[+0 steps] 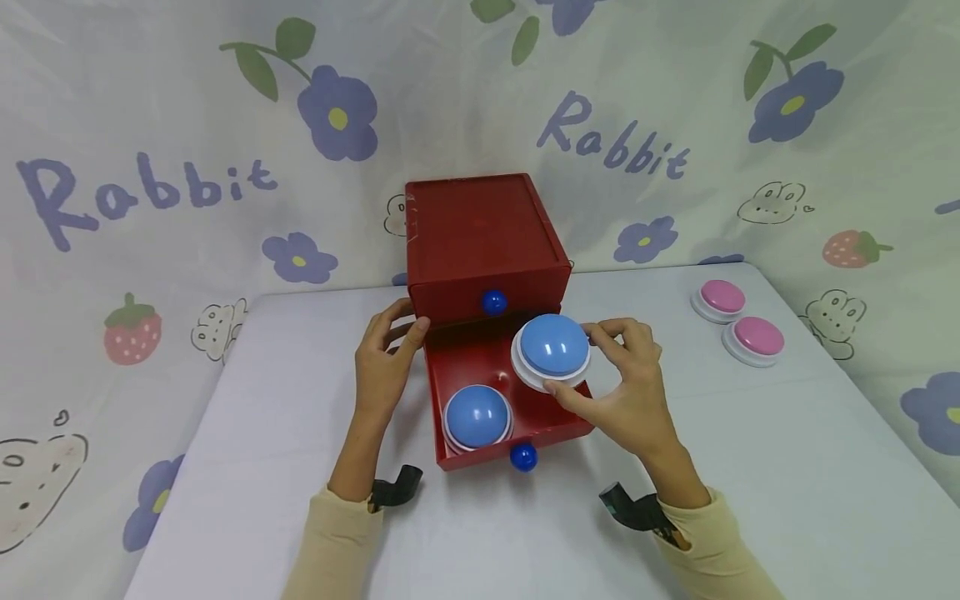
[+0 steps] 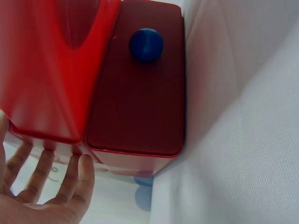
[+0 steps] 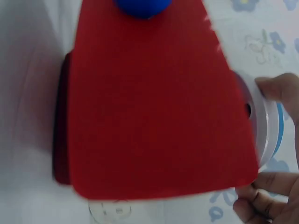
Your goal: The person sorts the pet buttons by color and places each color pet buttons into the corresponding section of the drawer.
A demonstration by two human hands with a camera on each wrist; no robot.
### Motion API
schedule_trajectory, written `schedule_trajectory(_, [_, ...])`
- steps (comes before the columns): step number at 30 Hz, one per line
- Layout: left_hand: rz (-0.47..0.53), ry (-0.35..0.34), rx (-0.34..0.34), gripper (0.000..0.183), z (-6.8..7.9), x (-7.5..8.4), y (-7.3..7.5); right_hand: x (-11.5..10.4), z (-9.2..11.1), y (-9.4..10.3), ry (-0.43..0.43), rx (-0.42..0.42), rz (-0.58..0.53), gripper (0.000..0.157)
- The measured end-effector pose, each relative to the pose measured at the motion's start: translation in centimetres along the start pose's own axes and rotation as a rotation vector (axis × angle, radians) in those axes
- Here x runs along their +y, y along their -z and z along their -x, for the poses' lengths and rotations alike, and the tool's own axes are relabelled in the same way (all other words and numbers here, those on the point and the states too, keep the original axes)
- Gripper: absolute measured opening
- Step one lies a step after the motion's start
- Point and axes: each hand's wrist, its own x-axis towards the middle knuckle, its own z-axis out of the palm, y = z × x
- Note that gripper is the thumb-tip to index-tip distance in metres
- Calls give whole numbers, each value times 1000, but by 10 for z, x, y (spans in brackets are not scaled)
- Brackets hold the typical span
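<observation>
The right hand [image 1: 636,385] pinches a blue button [image 1: 555,343] by its rim above the open drawer [image 1: 468,358]; keep it level. The left hand [image 1: 381,371], fingers extended, rests against the box [image 1: 483,233].

Long plain beige sleeves [image 1: 333,542] reach the wrists, each wearing a bent black camera [image 1: 397,487].

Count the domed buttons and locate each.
4: one blue button held by the right hand above the open drawer, another inside its near-left corner, and two pink buttons far right on the table. The upper drawer could hide more.
</observation>
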Motion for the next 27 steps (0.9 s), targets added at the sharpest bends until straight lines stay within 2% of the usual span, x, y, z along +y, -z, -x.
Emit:
schedule_trajectory(3, [0, 3, -2, 46, 0, 1, 0, 0, 0, 1, 19, -73, 37, 73])
schedule_trajectory(6, [-9, 4, -4, 47, -1, 1, 0, -2, -1, 4, 32, -116, 52, 72])
schedule_trajectory(11, [-16, 1, -9, 47, -2, 1, 0, -10, -2, 13, 66, -137, 44, 52])
schedule_trajectory(16, [-17, 9, -9, 47, -1, 0, 0, -35, 3, 23, 102, -254, 130, 33])
schedule_trajectory(19, [-15, 9, -11, 47, -1, 1, -1, -58, 11, 28, 65, -383, 204, 28])
schedule_trajectory(22, [-11, 8, -5, 46, -2, 1, -1, -73, 16, 26, -24, -539, 264, 26])
schedule_trajectory(24, [-7, 9, 0, 46, -2, 1, -1, -77, 18, 22, -95, -635, 299, 24])
schedule_trajectory(27, [-3, 18, 1, 46, -1, 1, 0, -77, 19, 14, -177, -723, 325, 24])
